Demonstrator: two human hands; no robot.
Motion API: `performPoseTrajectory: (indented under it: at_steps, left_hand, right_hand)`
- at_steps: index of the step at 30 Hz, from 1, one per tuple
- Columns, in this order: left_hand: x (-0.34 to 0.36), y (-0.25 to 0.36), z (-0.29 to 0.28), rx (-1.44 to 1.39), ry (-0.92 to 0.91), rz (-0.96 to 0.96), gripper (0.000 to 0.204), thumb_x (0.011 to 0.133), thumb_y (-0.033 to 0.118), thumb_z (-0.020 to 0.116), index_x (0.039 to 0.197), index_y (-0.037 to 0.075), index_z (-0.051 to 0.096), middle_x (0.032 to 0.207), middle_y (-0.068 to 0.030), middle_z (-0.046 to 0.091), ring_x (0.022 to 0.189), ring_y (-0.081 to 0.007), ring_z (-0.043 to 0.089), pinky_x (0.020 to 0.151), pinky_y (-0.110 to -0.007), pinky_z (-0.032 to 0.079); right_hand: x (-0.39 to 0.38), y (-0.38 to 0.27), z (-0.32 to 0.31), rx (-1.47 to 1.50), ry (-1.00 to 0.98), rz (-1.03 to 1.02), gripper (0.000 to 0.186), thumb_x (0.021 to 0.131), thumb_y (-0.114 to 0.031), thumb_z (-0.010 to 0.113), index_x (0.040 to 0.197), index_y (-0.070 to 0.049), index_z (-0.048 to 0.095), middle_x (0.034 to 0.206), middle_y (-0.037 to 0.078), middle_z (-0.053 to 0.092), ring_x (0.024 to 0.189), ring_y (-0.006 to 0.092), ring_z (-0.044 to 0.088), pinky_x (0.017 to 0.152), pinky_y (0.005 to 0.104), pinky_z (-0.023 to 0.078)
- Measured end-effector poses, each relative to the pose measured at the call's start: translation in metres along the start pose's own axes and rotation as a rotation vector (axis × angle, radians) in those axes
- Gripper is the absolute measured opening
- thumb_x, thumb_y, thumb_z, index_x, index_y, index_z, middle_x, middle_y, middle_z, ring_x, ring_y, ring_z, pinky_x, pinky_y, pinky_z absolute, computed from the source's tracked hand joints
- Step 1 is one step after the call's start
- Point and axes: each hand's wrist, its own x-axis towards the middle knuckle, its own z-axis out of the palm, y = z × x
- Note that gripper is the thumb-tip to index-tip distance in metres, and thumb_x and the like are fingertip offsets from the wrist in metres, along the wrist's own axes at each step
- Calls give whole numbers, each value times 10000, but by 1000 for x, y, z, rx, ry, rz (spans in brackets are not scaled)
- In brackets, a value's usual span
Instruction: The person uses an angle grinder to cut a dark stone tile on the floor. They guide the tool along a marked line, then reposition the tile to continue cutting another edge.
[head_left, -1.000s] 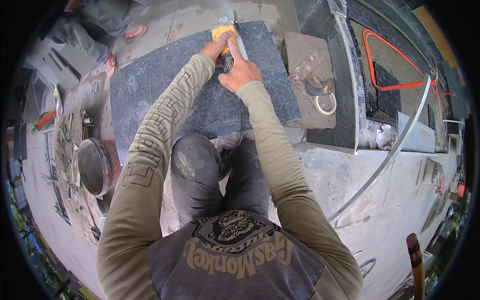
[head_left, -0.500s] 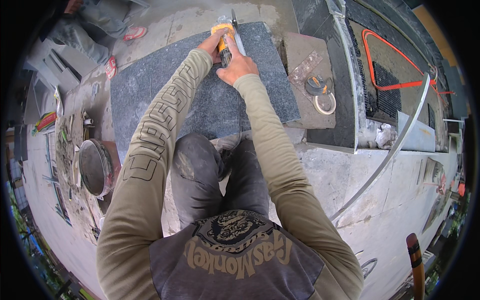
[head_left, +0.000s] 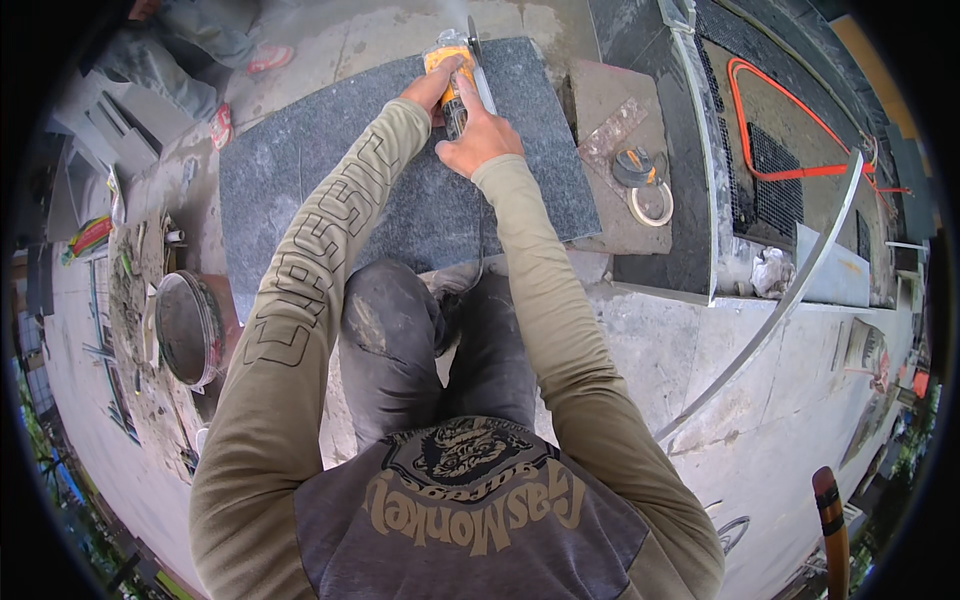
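Observation:
Both my hands are closed round a yellow and black angle grinder (head_left: 447, 62) at the far part of a dark grey speckled stone slab (head_left: 330, 185). My left hand (head_left: 436, 86) wraps its body near the head. Behind it, my right hand (head_left: 480, 136) grips the rear of the body. The thin cutting disc (head_left: 473, 40) stands on edge at the grinder's right side, by the slab's far edge. A narrow pale strip (head_left: 484, 90) runs from the disc toward my right hand; I cannot tell what it is. Pale dust hangs beyond the disc.
Right of the slab, a tape measure (head_left: 633, 168) and a roll of tape (head_left: 651, 204) lie on a board (head_left: 592, 85). A round bucket (head_left: 187, 330) stands at left. Another person's legs (head_left: 165, 70) show at far left. A long curved-looking metal strip (head_left: 775, 315) crosses the right side.
The grinder and both hands have shifted very slightly. More pale dust shows beyond the disc. The other person's nearer surroundings look hazier; my grip is the same.

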Motion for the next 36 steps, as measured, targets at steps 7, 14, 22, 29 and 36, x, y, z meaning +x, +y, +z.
performPoseTrajectory:
  at_steps: [7,14,22,29,36]
  left_hand:
    - [20,4,2,-25,-18,-4,672,1020,589,597,1481,102,562,1395,-123,652,1277,-254,617,1100,-462,467]
    - [8,4,-3,-81,5,-12,690,1005,572,643,1477,76,556,1361,-127,661,1271,-249,620,1090,-451,472]
    - [-21,-7,0,32,24,-4,733,986,607,657,1487,83,551,1363,-116,661,1267,-248,611,1111,-440,445]
    - [1,-7,-5,88,32,-28,759,977,644,635,1486,86,558,1374,-108,660,1274,-251,604,1115,-482,431]
    - [29,-8,-8,41,38,-25,693,992,614,636,1440,88,586,1298,-107,693,1188,-244,654,1047,-464,500]
  right_hand:
    - [22,6,6,-14,29,6,1077,773,-287,773,1696,-364,223,1292,209,726,1175,427,710,1036,512,573]
    - [11,-2,3,-26,4,-16,1077,774,-278,765,1702,-328,221,1268,218,734,1165,428,712,1037,497,570]
    - [-23,2,-2,-14,3,-24,1094,747,-263,757,1702,-297,226,1234,227,746,1135,449,713,1032,490,564]
    - [-10,1,1,1,-8,-14,1090,744,-264,745,1701,-302,225,1252,249,735,1152,456,707,1034,495,563]
    - [8,2,2,-9,-10,-2,1092,756,-282,746,1706,-315,210,1282,240,730,1180,446,701,1052,484,557]
